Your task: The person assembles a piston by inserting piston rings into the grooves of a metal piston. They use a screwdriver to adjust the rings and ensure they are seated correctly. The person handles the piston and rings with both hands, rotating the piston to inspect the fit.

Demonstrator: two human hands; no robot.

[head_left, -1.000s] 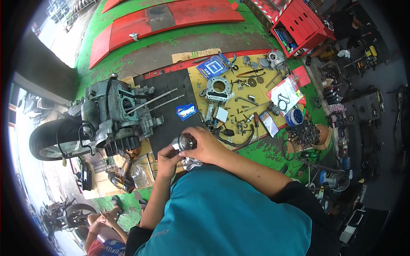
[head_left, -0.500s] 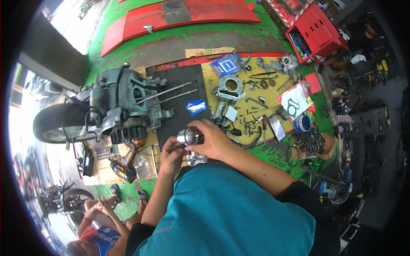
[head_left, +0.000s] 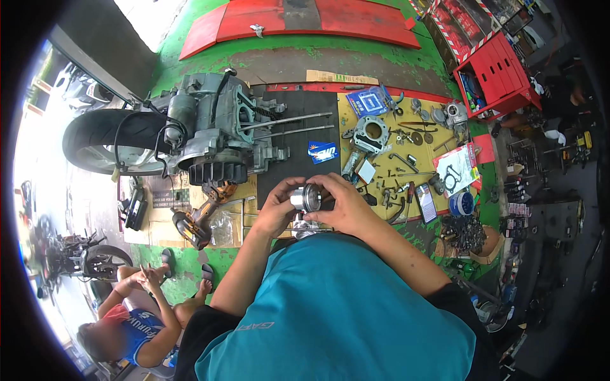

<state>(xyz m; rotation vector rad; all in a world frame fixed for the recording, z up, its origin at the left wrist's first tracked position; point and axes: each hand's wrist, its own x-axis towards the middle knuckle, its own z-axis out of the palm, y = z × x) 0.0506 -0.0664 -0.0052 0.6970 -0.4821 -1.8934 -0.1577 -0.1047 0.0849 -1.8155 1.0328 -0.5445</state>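
Observation:
In front of my chest I hold a shiny silver piston [head_left: 304, 199] with rings near its crown. My left hand [head_left: 277, 208] is closed on its left side. My right hand [head_left: 346, 204] grips it from the right, fingers over the ringed end. Beyond my hands lies a black mat [head_left: 308, 108] with a small blue packet [head_left: 323, 152] on it. To the left stands a scooter engine [head_left: 206, 124] with its rear wheel attached, and long metal studs [head_left: 292, 121] stick out of it over the mat.
At right, a cylinder block [head_left: 371, 133], loose bolts and tools, a gasket pack [head_left: 455, 171] and a blue tub [head_left: 462, 204] lie on yellow sheeting. A cordless impact wrench [head_left: 202, 219] lies at left. Another person [head_left: 143, 330] sits at lower left. A red tool cabinet [head_left: 499, 79] stands far right.
My left fingers have come up around the piston's side, and its ringed end now shows more between my hands. The whole scene has shifted rightward as my head turned.

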